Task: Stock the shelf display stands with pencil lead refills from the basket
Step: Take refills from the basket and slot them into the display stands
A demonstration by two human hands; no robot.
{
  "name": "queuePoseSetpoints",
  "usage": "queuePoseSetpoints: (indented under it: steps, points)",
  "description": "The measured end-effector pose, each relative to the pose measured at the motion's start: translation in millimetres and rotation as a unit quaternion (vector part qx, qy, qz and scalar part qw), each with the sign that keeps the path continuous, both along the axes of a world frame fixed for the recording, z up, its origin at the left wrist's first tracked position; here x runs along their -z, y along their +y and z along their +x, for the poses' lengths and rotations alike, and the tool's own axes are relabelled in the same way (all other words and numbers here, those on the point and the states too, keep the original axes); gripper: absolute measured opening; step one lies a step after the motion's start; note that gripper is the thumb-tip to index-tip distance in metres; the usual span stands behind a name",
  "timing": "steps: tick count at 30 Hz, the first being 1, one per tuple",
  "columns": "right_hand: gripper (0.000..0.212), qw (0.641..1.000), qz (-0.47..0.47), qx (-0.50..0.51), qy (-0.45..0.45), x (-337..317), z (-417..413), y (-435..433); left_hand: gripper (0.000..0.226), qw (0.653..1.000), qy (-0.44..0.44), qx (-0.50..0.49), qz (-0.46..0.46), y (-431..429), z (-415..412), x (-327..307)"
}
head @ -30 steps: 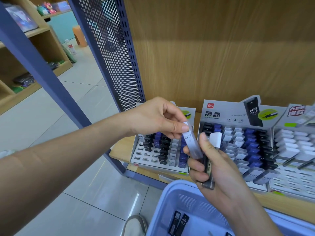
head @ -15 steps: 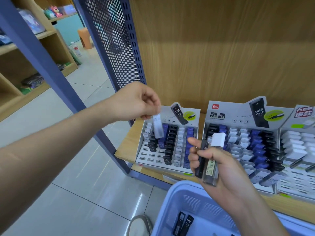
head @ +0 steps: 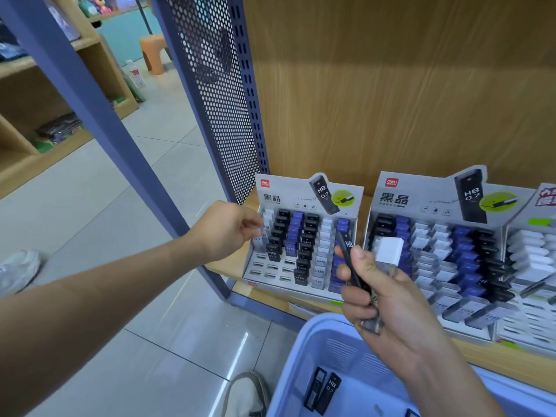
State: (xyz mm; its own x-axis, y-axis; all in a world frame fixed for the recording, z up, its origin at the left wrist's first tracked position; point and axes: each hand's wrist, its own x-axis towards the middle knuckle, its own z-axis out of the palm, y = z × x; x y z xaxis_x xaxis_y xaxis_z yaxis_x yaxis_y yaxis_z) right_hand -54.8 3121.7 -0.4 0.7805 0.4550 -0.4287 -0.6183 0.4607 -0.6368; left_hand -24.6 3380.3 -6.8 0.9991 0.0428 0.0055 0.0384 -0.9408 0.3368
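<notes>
My left hand (head: 224, 231) reaches to the left column of the left display stand (head: 301, 233) and pinches a white-capped lead refill (head: 259, 233) at its slots; the case is mostly hidden by my fingers. My right hand (head: 382, 291) is held above the blue basket (head: 301, 365) and grips two refills: a black one (head: 349, 254) and a clear one with a white cap (head: 389, 249). Two black refills (head: 323, 389) lie on the basket floor. The left stand holds black, blue and white refills, with open slots at its front left.
A second stand (head: 436, 251) and a third stand (head: 532, 266) with white refills sit to the right on the wooden shelf (head: 224, 266). A perforated blue side panel (head: 216, 94) rises behind the left stand. A shoe (head: 245, 395) shows on the tiled floor.
My left hand took the white-capped refill from my right hand's bundle and carried it left and down to the left stand's first column. My right hand stayed put above the basket.
</notes>
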Motion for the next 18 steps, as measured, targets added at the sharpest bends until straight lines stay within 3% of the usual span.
queuePoseSetpoints:
  steps: [10,18]
  points:
    - [0.023,1.0,-0.002,-0.006,0.009,4.7,0.3,-1.9,0.017,0.999,0.022,-0.002,-0.037,-1.3,4.3,2.5]
    - [0.021,1.0,0.008,-0.015,0.019,3.6,0.1,-4.0,0.019,0.997,0.061,0.038,0.018,-0.6,3.1,10.0]
